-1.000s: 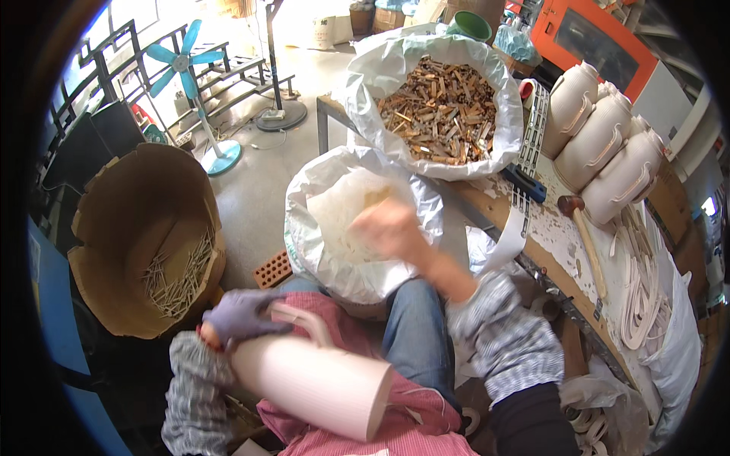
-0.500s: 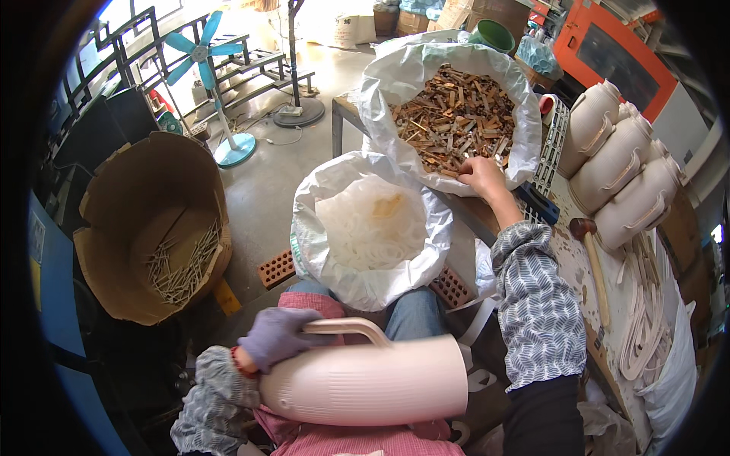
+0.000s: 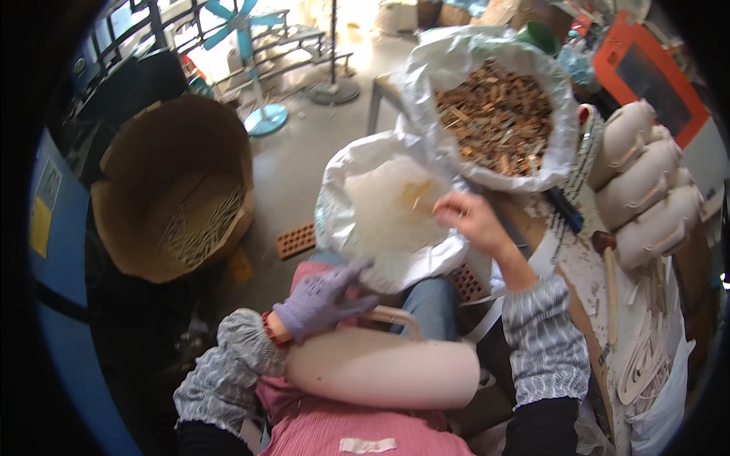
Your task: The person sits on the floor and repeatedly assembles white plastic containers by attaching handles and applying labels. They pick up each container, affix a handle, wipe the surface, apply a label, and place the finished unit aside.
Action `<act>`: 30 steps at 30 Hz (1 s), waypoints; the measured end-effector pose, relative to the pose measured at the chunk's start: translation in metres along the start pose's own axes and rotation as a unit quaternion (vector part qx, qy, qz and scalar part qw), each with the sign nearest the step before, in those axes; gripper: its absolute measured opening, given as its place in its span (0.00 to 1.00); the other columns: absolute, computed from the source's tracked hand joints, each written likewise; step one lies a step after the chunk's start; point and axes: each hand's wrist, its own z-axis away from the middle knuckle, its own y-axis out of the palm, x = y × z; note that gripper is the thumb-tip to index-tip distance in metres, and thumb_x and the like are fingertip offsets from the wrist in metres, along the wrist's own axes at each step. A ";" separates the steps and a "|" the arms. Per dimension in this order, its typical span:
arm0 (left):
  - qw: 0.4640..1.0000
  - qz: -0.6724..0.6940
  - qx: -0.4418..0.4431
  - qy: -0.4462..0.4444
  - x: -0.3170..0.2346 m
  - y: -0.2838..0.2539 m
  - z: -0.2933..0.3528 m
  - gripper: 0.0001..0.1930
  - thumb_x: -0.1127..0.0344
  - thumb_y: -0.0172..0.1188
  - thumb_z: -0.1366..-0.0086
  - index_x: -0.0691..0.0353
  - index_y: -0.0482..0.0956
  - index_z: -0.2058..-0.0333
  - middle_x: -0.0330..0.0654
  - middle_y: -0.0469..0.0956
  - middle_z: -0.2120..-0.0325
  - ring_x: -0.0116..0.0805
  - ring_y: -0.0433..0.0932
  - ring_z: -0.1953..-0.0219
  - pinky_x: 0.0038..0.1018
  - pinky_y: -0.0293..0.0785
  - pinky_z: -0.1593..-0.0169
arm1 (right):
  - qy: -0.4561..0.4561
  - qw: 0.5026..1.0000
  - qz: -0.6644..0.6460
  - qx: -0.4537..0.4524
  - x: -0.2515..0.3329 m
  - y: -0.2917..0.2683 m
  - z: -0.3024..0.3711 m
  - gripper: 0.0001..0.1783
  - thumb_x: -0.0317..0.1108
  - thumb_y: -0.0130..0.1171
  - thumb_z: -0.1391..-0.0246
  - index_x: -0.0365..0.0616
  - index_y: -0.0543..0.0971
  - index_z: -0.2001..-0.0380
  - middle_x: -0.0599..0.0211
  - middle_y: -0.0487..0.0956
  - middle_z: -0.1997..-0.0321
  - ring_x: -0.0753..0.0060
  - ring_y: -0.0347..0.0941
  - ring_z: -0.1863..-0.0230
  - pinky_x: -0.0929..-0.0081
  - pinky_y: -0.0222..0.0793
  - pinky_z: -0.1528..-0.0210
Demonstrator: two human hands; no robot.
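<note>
Across my lap lies a pale pink jug-shaped plastic shell [image 3: 384, 368], its handle on the upper side. My left hand [image 3: 323, 300], in a purple glove, is over its left end beside the handle, fingers spread. My bare right hand [image 3: 475, 220] hovers above the right side of a white sack [image 3: 342, 262] standing between my knees. Its fingertips are pinched together and blurred; what they hold I cannot make out. Translucent whitish plastic pieces [image 3: 380, 220] fill that sack. Behind it, another white sack [image 3: 433, 144] holds many small brownish metal-looking pieces [image 3: 498, 114].
On the right, a worn bench [image 3: 574, 292] carries a mallet [image 3: 608, 266], stacked pink shells [image 3: 639, 194] and coiled pale strips [image 3: 642, 372]. A torn cardboard drum [image 3: 114, 213] with thin sticks stands left. Perforated bricks [image 3: 295, 241] flank the near sack. A blue fan [image 3: 266, 120] stands beyond.
My right hand has left the sack of brownish pieces and come nearer, over the whitish pieces. My left hand has lifted its fingers off the jug-shaped shell. The whole view has shifted.
</note>
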 end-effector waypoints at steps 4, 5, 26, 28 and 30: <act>0.973 -0.101 -0.092 0.184 0.014 0.013 -0.001 0.28 0.57 0.65 0.45 0.56 0.72 0.46 0.48 0.77 0.58 0.46 0.76 0.56 0.38 0.72 0.52 | -0.011 0.986 -0.024 0.162 0.027 0.080 0.065 0.07 0.27 0.64 0.51 0.38 0.79 0.68 0.68 0.75 0.70 0.78 0.71 0.68 0.79 0.67 0.66; 0.972 -0.119 -0.052 0.195 0.023 0.014 -0.002 0.26 0.58 0.65 0.45 0.56 0.73 0.47 0.47 0.77 0.58 0.46 0.76 0.55 0.39 0.72 0.52 | 0.034 0.984 -0.030 0.170 0.039 0.086 0.072 0.07 0.27 0.65 0.52 0.38 0.79 0.69 0.68 0.75 0.71 0.77 0.72 0.68 0.78 0.67 0.66; 0.955 -0.087 -0.075 0.274 0.038 0.007 0.021 0.16 0.61 0.66 0.49 0.52 0.79 0.59 0.39 0.77 0.65 0.41 0.76 0.62 0.36 0.72 0.56 | -0.081 0.985 0.139 0.059 0.062 0.121 0.104 0.10 0.29 0.66 0.53 0.43 0.79 0.65 0.61 0.77 0.67 0.57 0.76 0.68 0.66 0.72 0.65; 0.957 -0.072 -0.085 0.267 0.038 0.009 0.022 0.15 0.61 0.66 0.48 0.53 0.80 0.60 0.39 0.78 0.67 0.41 0.76 0.63 0.36 0.72 0.58 | -0.118 0.976 0.179 0.049 0.062 0.121 0.106 0.12 0.26 0.67 0.55 0.40 0.80 0.64 0.62 0.79 0.67 0.59 0.76 0.68 0.69 0.73 0.65; 0.959 -0.057 -0.093 0.263 0.039 0.009 0.024 0.14 0.61 0.66 0.48 0.53 0.80 0.61 0.39 0.78 0.68 0.40 0.76 0.64 0.36 0.73 0.59 | -0.162 0.961 0.224 0.021 0.065 0.125 0.105 0.12 0.28 0.67 0.57 0.42 0.79 0.66 0.63 0.78 0.68 0.60 0.76 0.67 0.68 0.73 0.65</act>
